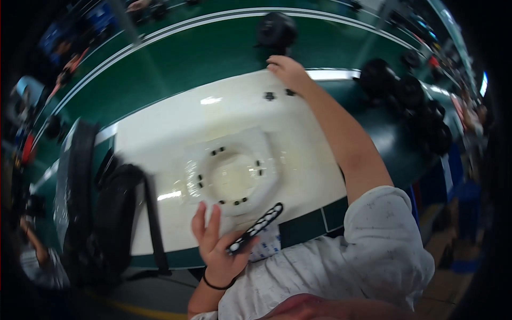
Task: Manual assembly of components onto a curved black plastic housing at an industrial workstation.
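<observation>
Fingers of the left hand (221, 249) hold one black strip (262, 221) dotted with white spots; two of them stand apart, pointing far, and the others fold narrowly about its near end. The strip slants far and right, over the near edge of the white board (309, 181). The right hand (285, 69) is at the board's far edge, fingers bent; I cannot tell how narrow they are or whether they grip anything. Just beyond it stands one round black object (276, 31); just beside it are two small black parts (269, 96). One white fixture (264, 144) sits mid-board, with at least eight black marks around its round opening. One black bag (114, 218) lies at the left.
</observation>
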`<state>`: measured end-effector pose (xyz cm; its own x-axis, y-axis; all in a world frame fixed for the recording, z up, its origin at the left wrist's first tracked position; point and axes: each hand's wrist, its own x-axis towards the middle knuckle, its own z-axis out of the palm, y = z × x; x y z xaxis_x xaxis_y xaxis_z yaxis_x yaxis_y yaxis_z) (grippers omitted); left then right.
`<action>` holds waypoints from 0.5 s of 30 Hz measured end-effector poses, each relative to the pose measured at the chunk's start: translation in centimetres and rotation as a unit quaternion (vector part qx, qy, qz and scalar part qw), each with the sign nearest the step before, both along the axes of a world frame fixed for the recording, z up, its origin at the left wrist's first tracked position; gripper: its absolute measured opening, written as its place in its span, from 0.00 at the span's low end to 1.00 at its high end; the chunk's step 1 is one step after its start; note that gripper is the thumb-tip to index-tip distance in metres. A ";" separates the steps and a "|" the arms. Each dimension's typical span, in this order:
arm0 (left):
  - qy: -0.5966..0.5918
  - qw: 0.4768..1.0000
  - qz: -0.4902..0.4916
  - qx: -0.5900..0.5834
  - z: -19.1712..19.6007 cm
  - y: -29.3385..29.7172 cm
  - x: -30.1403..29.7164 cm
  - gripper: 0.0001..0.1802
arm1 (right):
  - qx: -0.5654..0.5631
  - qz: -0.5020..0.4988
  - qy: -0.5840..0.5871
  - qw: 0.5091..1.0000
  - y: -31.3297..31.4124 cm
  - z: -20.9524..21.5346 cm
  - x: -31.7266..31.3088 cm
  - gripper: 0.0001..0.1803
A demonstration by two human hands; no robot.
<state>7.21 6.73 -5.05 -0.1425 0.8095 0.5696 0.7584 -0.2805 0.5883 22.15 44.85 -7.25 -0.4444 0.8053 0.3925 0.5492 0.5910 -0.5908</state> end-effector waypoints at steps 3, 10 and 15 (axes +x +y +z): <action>-0.007 1.000 -0.013 0.002 0.0 0.3 0.3 0.13 | 0.118 -0.071 -0.092 0.986 -3.4 0.1 6.5 0.16; -0.017 0.999 -0.030 0.017 -0.1 0.4 0.6 0.14 | 0.086 -0.299 -0.297 0.903 -9.0 1.0 21.6 0.15; -0.029 0.999 -0.024 0.027 0.1 0.1 0.8 0.14 | 0.039 -0.257 -0.231 0.937 -11.7 3.7 19.3 0.16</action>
